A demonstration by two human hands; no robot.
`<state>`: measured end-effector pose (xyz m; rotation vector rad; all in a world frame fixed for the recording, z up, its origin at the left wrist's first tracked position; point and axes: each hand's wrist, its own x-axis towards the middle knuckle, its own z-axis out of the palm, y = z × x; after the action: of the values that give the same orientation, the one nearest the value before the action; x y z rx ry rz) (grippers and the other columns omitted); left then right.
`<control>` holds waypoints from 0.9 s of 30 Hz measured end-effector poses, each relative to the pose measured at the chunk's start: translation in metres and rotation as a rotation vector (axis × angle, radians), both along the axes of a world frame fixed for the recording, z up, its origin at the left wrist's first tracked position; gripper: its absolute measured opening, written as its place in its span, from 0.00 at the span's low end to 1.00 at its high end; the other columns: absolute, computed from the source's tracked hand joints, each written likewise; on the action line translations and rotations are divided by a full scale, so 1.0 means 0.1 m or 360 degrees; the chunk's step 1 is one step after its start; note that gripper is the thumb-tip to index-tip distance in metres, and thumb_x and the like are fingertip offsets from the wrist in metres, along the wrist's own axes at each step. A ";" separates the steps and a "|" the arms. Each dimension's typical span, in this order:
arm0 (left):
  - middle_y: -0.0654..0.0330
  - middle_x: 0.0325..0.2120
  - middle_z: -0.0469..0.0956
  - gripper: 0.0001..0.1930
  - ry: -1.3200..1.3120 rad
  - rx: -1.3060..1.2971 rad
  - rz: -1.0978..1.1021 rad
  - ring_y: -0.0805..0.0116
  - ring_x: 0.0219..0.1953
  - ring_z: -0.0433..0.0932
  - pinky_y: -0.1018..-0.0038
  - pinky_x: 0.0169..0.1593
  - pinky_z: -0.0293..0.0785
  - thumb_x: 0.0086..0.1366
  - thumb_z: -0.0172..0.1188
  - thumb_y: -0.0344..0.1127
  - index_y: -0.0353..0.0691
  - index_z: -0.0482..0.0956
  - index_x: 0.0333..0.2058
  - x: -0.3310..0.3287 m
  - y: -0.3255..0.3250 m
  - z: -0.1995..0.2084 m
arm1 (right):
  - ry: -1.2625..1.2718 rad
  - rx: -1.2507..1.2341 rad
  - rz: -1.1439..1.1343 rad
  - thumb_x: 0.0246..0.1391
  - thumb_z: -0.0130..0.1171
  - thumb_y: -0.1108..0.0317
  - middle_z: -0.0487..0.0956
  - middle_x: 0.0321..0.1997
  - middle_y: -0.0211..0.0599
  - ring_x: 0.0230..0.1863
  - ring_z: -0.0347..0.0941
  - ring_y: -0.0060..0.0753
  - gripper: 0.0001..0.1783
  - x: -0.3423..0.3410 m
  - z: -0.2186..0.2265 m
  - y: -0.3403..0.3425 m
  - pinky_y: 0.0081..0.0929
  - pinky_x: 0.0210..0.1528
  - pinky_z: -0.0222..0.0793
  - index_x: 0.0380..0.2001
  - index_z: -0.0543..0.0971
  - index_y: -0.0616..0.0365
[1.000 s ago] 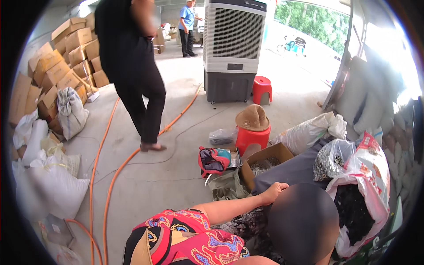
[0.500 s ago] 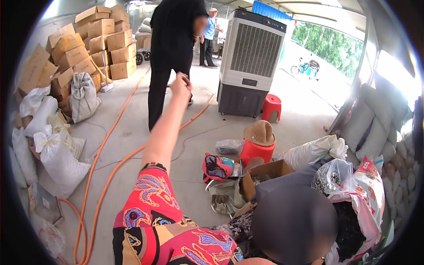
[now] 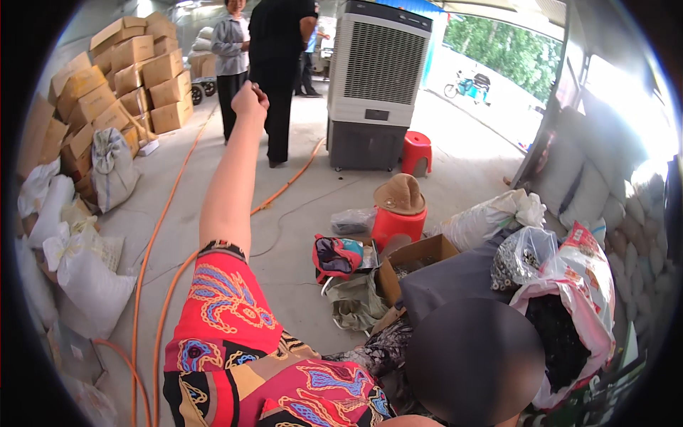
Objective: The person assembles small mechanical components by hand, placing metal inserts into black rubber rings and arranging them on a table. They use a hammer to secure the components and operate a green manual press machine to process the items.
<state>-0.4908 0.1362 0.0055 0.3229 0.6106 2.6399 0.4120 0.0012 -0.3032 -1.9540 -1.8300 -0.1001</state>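
My left arm, in a red patterned sleeve, stretches forward and up over the floor. At its end my left hand [image 3: 250, 102] is closed, with the fingers curled in. Something small and dark shows at the fingertips, too small to name. In the picture the hand overlaps the dark trousers of a person in black [image 3: 279, 71], who stands farther off beside a person in a grey shirt [image 3: 230, 44]. My right hand is out of sight. Close on my lower right is a blurred dark round shape [image 3: 473, 359], which hides what lies behind it.
Orange hoses [image 3: 160, 224] run across the floor. Cartons [image 3: 135, 67] and white sacks [image 3: 92, 270] line the left. Ahead stands an air cooler [image 3: 377, 85] near a red stool [image 3: 417, 153]. A hat [image 3: 400, 193] rests on another stool, by an open carton [image 3: 435, 249] and a red bag [image 3: 336, 257].
The view has shifted, and my left arm reaches higher, its hand still closed. The person in black stands farther away. The person in grey has come into sight beside them.
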 end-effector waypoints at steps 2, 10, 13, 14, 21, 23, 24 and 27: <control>0.65 0.16 0.68 0.09 0.0185 -0.0083 -0.0302 0.76 0.16 0.67 0.81 0.16 0.59 0.60 0.58 0.33 0.36 0.72 0.24 0.22 0.28 -0.35 | 0.0034 -0.0010 0.0011 0.37 0.61 0.77 0.76 0.37 0.56 0.42 0.72 0.59 0.17 0.00 0.01 0.04 0.45 0.47 0.69 0.36 0.77 0.69; 0.65 0.14 0.66 0.12 0.0626 -0.0513 -0.2210 0.74 0.11 0.65 0.79 0.13 0.54 0.67 0.54 0.38 0.35 0.73 0.29 3.52 0.04 -1.54 | 0.0149 -0.0133 -0.0202 0.47 0.60 0.66 0.78 0.33 0.53 0.36 0.75 0.55 0.16 -0.25 0.60 -0.34 0.43 0.38 0.69 0.38 0.78 0.65; 0.64 0.13 0.66 0.11 0.0649 -0.0686 -0.2573 0.74 0.11 0.64 0.80 0.13 0.53 0.68 0.54 0.38 0.35 0.73 0.31 4.08 -0.27 -1.86 | 0.0390 0.0007 -0.0110 0.44 0.63 0.63 0.79 0.31 0.49 0.31 0.75 0.46 0.18 -0.61 0.81 -0.44 0.36 0.35 0.70 0.37 0.79 0.65; 0.64 0.13 0.66 0.11 0.0660 -0.0706 -0.2639 0.74 0.11 0.64 0.80 0.13 0.53 0.68 0.54 0.37 0.35 0.73 0.31 4.23 -0.32 -1.91 | 0.0465 -0.0027 -0.0122 0.43 0.63 0.64 0.79 0.30 0.47 0.30 0.75 0.42 0.19 -0.76 1.02 -0.52 0.34 0.35 0.70 0.38 0.79 0.66; 0.69 0.14 0.66 0.09 0.1508 -0.0624 -0.2210 0.82 0.12 0.62 0.83 0.15 0.54 0.66 0.58 0.35 0.35 0.76 0.31 4.88 -0.51 -2.42 | 0.0534 -0.0171 -0.0107 0.42 0.64 0.70 0.76 0.31 0.41 0.28 0.72 0.32 0.18 -0.94 1.13 -0.50 0.28 0.33 0.69 0.39 0.79 0.67; 0.69 0.15 0.67 0.08 0.1476 -0.0592 -0.2194 0.82 0.13 0.62 0.83 0.16 0.56 0.66 0.57 0.34 0.35 0.76 0.32 4.86 -0.51 -2.41 | 0.0416 -0.0226 -0.0068 0.42 0.63 0.71 0.76 0.33 0.42 0.29 0.73 0.35 0.18 -1.02 1.09 -0.39 0.29 0.34 0.69 0.40 0.79 0.66; 0.70 0.16 0.68 0.08 0.1468 -0.0587 -0.2207 0.83 0.14 0.62 0.84 0.17 0.57 0.66 0.58 0.34 0.35 0.76 0.31 4.87 -0.52 -2.42 | 0.0337 -0.0230 -0.0069 0.42 0.63 0.71 0.76 0.33 0.43 0.31 0.74 0.38 0.18 -1.02 1.06 -0.36 0.31 0.36 0.70 0.40 0.79 0.66; 0.71 0.18 0.69 0.08 0.1481 -0.0574 -0.2194 0.84 0.15 0.63 0.84 0.19 0.58 0.66 0.59 0.34 0.35 0.77 0.32 4.86 -0.53 -2.42 | 0.0142 -0.0290 -0.0108 0.42 0.64 0.69 0.77 0.37 0.49 0.39 0.74 0.51 0.19 -1.07 1.03 -0.23 0.37 0.43 0.70 0.40 0.79 0.66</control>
<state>-0.0052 0.0833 -0.2363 1.2917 0.7046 0.9510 0.3045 -0.0218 -0.2001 -2.1084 -1.7693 0.1352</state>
